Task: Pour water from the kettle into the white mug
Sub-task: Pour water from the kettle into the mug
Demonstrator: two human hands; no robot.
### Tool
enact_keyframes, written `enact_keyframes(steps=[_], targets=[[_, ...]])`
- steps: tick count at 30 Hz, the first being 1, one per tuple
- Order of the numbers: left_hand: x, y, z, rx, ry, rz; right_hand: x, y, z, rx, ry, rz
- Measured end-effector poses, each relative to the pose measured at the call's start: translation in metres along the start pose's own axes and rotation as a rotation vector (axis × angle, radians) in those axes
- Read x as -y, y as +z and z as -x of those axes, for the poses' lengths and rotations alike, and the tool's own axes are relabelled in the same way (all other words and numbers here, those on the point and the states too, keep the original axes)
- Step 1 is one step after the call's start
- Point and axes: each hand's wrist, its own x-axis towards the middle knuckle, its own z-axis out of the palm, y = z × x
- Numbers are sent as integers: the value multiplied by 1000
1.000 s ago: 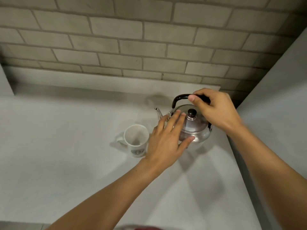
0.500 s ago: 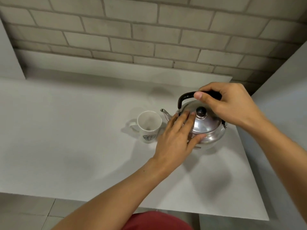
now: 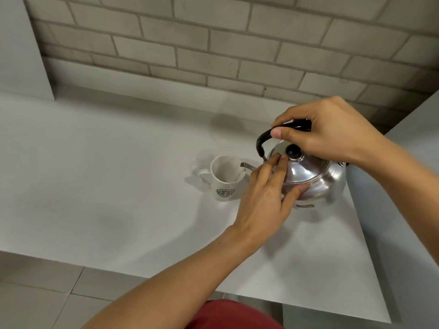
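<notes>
A shiny steel kettle (image 3: pixel 316 179) with a black handle (image 3: pixel 263 138) is on the right side of the white table (image 3: pixel 118 186), tilted a little to the left. My right hand (image 3: pixel 327 131) is closed around the top of the handle. My left hand (image 3: pixel 263 205) lies on the kettle's lid, fingertips beside the black knob (image 3: pixel 293 150) and thumb against the body. The white mug (image 3: pixel 225 181), with a green logo, stands upright just left of the kettle. The spout (image 3: pixel 245 165) reaches the mug's right rim. No water stream is visible.
A brick wall (image 3: pixel 213 43) runs behind the table. A grey panel (image 3: pixel 403 210) borders the table's right edge, close to the kettle. A grey pillar (image 3: pixel 21 55) stands at the far left. Floor tiles (image 3: pixel 35 293) show below the table's near edge.
The kettle has come closer to the mug and tipped left, so its spout now reaches the mug's rim. Both hands kept their hold. The camera has tilted downward.
</notes>
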Motion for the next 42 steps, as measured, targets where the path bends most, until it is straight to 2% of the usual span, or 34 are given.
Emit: enact_keyframes(steps=[14, 42], targets=[[5, 7, -1, -61, -57, 218, 16, 3, -12, 48, -73, 107], [3, 15, -14, -134, -53, 361, 32, -10, -34, 190, -14, 184]])
